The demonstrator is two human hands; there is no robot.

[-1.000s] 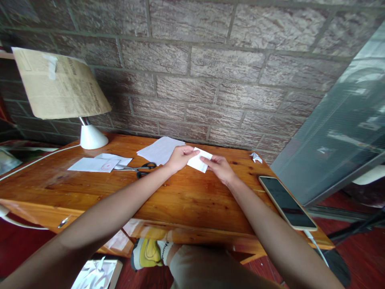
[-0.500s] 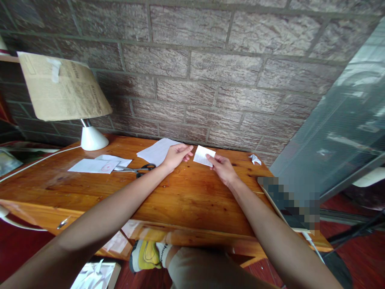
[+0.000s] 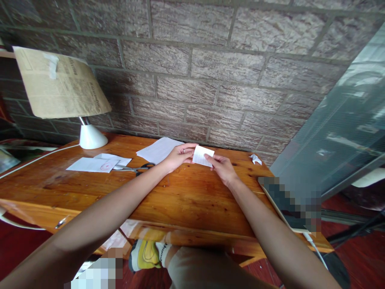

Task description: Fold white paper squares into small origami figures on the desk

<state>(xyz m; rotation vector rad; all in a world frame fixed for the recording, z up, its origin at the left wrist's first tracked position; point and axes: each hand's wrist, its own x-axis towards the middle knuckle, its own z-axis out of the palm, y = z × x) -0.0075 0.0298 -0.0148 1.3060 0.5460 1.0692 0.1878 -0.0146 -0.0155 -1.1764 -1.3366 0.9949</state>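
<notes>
Compared with half a second earlier, the left hand (image 3: 180, 155) has closed the gap to the small white paper (image 3: 202, 155), which it then stood clear of; its thumb and forefinger are now at the paper's left edge, though whether they grip cannot be told. The right hand (image 3: 221, 165) remains closed on the opposite side, thumb on the face and fingers behind; the paper, between the two hands, shows little change of position. Surface: a varnished wooden counter (image 3: 192, 196) beneath both hands. Just behind the left hand lies a stack of white sheets (image 3: 159, 149); to its left are dark-handled scissors (image 3: 132, 168) and, farther out, a white slip with a red stamp (image 3: 90, 164). Right of the right hand sits a folded paper piece (image 3: 255, 159); nearer the person, a phone (image 3: 285, 204), partly blurred. Room: rough block wall (image 3: 186, 64) beyond the hands, paper-shaded lamp (image 3: 63, 86) far left of the left hand, glass panel (image 3: 333, 112) far right of the right hand.
</notes>
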